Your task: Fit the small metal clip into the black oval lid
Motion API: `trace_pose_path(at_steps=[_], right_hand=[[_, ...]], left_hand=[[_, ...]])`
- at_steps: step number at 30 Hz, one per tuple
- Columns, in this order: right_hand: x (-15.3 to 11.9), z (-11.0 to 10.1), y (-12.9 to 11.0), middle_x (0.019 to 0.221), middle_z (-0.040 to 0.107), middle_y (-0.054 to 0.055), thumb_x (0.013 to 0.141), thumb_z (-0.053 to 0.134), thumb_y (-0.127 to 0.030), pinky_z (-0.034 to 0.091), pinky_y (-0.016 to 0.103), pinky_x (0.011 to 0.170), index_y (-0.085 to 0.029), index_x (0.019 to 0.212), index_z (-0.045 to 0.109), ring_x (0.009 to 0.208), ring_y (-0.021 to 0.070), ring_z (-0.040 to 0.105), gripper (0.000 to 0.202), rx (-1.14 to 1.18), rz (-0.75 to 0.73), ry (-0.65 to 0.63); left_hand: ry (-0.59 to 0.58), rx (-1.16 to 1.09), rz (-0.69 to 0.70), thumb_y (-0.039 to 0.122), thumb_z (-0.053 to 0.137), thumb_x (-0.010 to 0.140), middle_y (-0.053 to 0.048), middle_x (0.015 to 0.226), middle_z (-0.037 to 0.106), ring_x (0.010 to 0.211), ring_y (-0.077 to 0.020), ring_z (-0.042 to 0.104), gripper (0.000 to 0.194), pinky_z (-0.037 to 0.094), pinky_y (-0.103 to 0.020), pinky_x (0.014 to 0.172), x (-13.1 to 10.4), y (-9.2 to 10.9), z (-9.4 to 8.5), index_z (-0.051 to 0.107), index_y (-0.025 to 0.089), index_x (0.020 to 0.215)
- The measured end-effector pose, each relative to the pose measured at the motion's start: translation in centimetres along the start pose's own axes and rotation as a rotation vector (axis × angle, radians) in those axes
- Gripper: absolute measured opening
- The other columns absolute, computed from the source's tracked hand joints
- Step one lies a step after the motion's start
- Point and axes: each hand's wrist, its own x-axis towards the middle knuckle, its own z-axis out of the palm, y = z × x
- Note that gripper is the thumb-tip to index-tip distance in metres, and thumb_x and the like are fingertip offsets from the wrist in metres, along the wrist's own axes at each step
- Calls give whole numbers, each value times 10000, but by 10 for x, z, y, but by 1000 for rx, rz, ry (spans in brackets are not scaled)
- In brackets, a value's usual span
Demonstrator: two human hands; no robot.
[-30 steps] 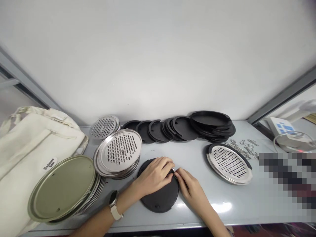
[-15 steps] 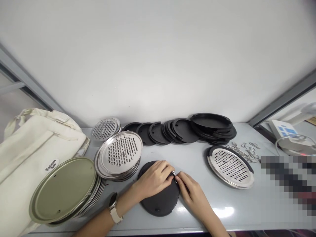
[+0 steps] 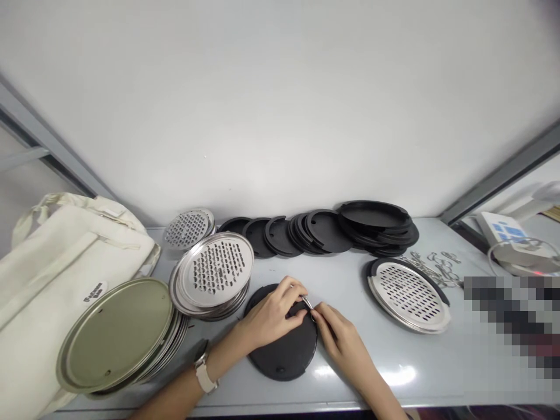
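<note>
A round black disc [image 3: 286, 353] lies flat on the grey table in front of me. Over its upper part is my left hand [image 3: 277, 309], its thumb and fingers bent around one end of a small silver metal clip [image 3: 307, 302]. My right hand [image 3: 339, 333] pinches the clip's other end at the disc's right edge. A watch with a pale strap is on my left wrist. The fingers partly hide the clip and the disc's upper edge.
Left are a cream bag [image 3: 56, 274], stacked green lids [image 3: 118, 335] and metal grater discs [image 3: 219, 271]. Black discs [image 3: 328, 230] line the wall. Right are another grater disc [image 3: 406, 294], metal clips [image 3: 444, 271] and a white device [image 3: 503, 233].
My left fingers have lifted and opened slightly, showing more of the silver clip. My right hand is almost unmoved. The view has shifted slightly.
</note>
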Motion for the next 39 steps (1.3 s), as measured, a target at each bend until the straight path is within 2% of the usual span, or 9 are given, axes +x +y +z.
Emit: trace_pose_path(at_steps=[5,11,19,25,32,39], right_hand=[[0,1,2,714,516,-1,974,343,-242,420,236,609,-220,809,435,636,136,519,190,-15,-15,2],[1,1,3,710,517,-1,975,343,-248,423,247,608,-222,812,439,632,141,524,191,-18,-29,-8],[1,-1,1,720,521,6,973,340,-247,420,254,597,-221,788,433,641,146,535,209,-4,-38,-39],[0,0,2,728,530,7,971,337,-232,419,257,606,-220,842,460,650,151,540,179,-7,-38,-37],[0,-1,-1,700,526,1,973,334,-257,410,250,569,-223,786,413,610,146,523,206,3,-28,-33],[-2,1,0,675,507,-15,971,349,-258,394,239,559,-222,770,391,590,133,511,208,-2,-20,-33]], left_hand=[[20,46,-57,126,609,790,-30,1064,489,788,-126,599,375,521,-287,755,0,-1,2,466,215,1125],[-25,3,-37,136,586,817,-36,1087,495,825,-133,618,337,525,-253,731,-1,1,1,463,212,1121],[-57,48,43,148,550,841,-49,1056,530,888,-164,600,281,519,-265,758,-1,6,-4,475,200,1108],[-62,119,112,171,524,874,-49,1022,541,932,-170,566,184,486,-289,840,0,5,-3,517,186,1058],[-64,179,128,189,508,891,-41,924,543,881,-171,554,119,478,-290,793,0,2,-1,539,176,1005],[-49,197,148,184,523,889,-36,907,558,896,-174,549,100,464,-310,833,0,1,0,544,179,986]])
